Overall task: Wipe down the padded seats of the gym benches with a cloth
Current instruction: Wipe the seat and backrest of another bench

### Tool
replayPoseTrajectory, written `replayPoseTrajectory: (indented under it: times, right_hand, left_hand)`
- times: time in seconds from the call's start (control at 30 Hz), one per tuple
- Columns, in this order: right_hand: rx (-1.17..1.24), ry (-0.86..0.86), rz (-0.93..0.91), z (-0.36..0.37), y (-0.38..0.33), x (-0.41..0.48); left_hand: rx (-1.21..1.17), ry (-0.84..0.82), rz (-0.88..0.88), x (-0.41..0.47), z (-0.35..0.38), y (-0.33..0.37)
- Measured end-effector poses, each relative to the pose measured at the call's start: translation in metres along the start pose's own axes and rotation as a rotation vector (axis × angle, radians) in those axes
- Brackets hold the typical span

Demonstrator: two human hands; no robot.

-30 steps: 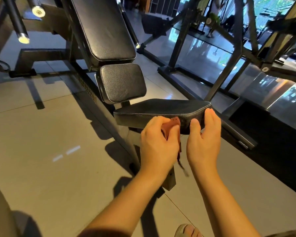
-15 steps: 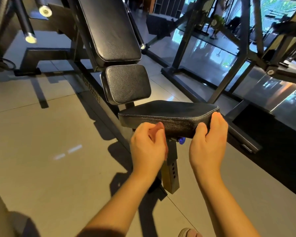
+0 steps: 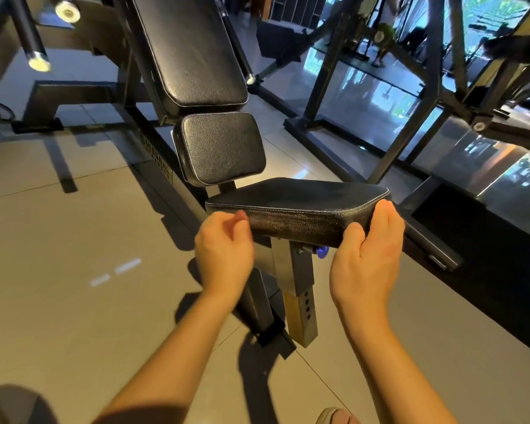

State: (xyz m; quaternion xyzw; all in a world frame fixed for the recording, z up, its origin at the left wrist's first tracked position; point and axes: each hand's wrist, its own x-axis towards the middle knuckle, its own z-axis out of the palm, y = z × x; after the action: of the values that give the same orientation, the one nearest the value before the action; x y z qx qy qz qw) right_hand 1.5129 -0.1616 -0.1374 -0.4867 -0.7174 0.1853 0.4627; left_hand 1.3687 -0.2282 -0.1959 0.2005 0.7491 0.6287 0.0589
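**Seat pad, front edge: both hands at the corners**

Your left hand (image 3: 224,252) sits at the near left corner of the seat pad (image 3: 297,194). Its fingers are curled in towards the palm, with the knuckles just beside the pad's front face. Whether they touch the pad, or enclose the cloth, cannot be told from this angle.

Your right hand (image 3: 367,252) cups the near right corner. The fingers (image 3: 386,215) lie fairly straight against the side edge and the thumb is on the front face. Nothing is held.

Edges: the pad's white-stitched rim runs unbroken from corner to corner between your hands. The lower back pad (image 3: 222,148) stands tilted just behind the rear edge, and the long upper back pad (image 3: 190,50) rises above it.

Under the front edge the seat post (image 3: 297,289) drops to the floor, with a blue knob (image 3: 322,251) on its right side near your right thumb.

Room to move: there are bare floor tiles (image 3: 74,240) to your left. To the right, a dark mat (image 3: 487,255) and a black steel frame (image 3: 334,71) stand near the bench.

Surface: black grained padding, top face dull, front face glossy.

Room: a glass wall (image 3: 380,96) lies behind the frame. Capped bar ends (image 3: 39,61) are at upper left.
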Motion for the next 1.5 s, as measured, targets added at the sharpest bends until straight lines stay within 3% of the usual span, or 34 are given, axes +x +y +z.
replayPoseTrajectory:
  times: [0.1, 0.17, 0.3, 0.37, 0.47, 0.6, 0.73, 0.93, 1.1, 1.17, 1.23, 1.33, 1.5]
  right_hand:
    - [0.005, 0.008, 0.012, 0.001, 0.0, 0.001]
    - [0.008, 0.007, 0.009, 0.001, 0.0, 0.001]
    - [0.025, 0.006, 0.0, -0.002, -0.004, 0.0]
    - [0.019, -0.002, 0.008, -0.004, -0.006, -0.001]
    - [0.01, 0.002, 0.019, -0.005, -0.01, -0.003]
    - [-0.032, -0.001, -0.012, -0.009, -0.011, 0.004]
    - [-0.067, -0.049, -0.009, -0.026, -0.011, 0.016]
    - [0.012, -0.084, 0.034, -0.04, -0.015, 0.024]
    - [0.043, -0.085, 0.056, -0.045, -0.011, 0.027]
    - [0.05, -0.082, 0.048, -0.044, -0.01, 0.025]
    - [0.051, -0.071, 0.04, -0.044, -0.011, 0.025]
    - [0.034, -0.069, 0.029, -0.044, -0.011, 0.026]
    - [0.084, -0.048, -0.046, -0.054, -0.016, 0.022]
  left_hand:
    - [-0.059, -0.056, 0.178, -0.029, 0.008, 0.016]
    - [-0.031, -0.027, 0.175, -0.015, 0.008, 0.006]
    - [0.086, 0.026, -0.13, 0.038, -0.003, -0.03]
    - [0.103, 0.009, -0.2, 0.041, -0.008, -0.025]
    - [-0.013, -0.03, -0.106, 0.005, -0.007, 0.006]
    - [-0.16, -0.199, 0.013, -0.04, -0.002, 0.044]
    - [-0.26, -0.374, 0.048, -0.033, -0.013, 0.067]
    - [-0.538, -0.39, -0.006, -0.025, -0.02, 0.098]
    - [-0.472, -0.362, 0.081, -0.031, -0.014, 0.095]
    - [-0.36, -0.43, 0.15, -0.033, -0.015, 0.089]
    - [-0.241, -0.464, 0.269, -0.037, -0.013, 0.086]
    - [-0.188, -0.37, 0.436, -0.041, -0.01, 0.084]
    - [-0.451, -0.409, 0.242, -0.024, -0.015, 0.087]
